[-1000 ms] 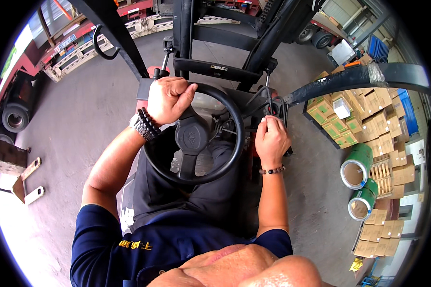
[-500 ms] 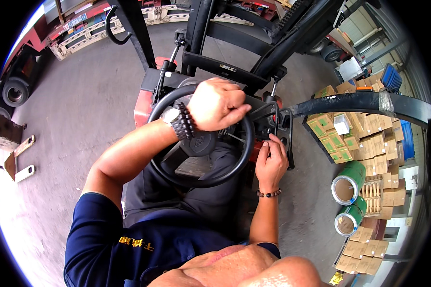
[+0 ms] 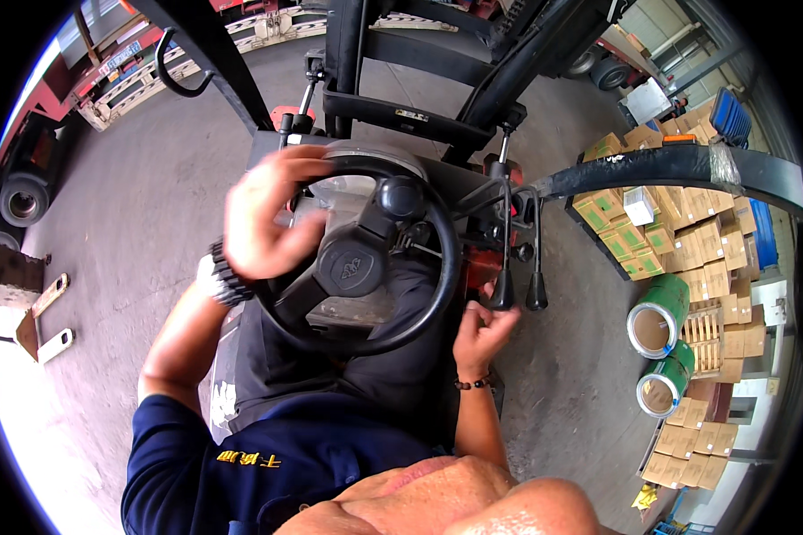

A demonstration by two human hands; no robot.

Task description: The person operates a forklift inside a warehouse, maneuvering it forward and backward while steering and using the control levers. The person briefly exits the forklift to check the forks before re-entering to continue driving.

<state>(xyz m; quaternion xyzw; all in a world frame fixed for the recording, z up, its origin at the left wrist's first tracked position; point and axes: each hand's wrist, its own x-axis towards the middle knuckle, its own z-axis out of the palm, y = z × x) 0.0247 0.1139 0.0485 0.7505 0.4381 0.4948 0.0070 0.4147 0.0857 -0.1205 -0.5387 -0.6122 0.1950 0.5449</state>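
I sit at the black steering wheel [image 3: 452,267] of a forklift, with a knob [image 3: 400,197] on its upper spoke. My left hand [image 3: 263,214], smeared by motion, is at the wheel's upper left, off the knob. Its thumb and fingers are apart; whether it touches the rim I cannot tell. My right hand [image 3: 482,341] is curled at the lower end of a black control lever [image 3: 503,291], fingers partly hidden behind its grip. A second lever [image 3: 536,292] stands just right of it.
Ahead rises the black mast [image 3: 419,62]. A curved black bar [image 3: 633,172] reaches right. Stacked cartons [image 3: 687,254] and green drums [image 3: 658,319] stand on the right. A truck wheel [image 3: 24,201] and white pallet-truck forks [image 3: 53,343] are at left.
My left hand has moved left across the wheel, uncovering the knob and hub. My right hand has drawn slightly back and left at the levers. The whole view has shifted a little.
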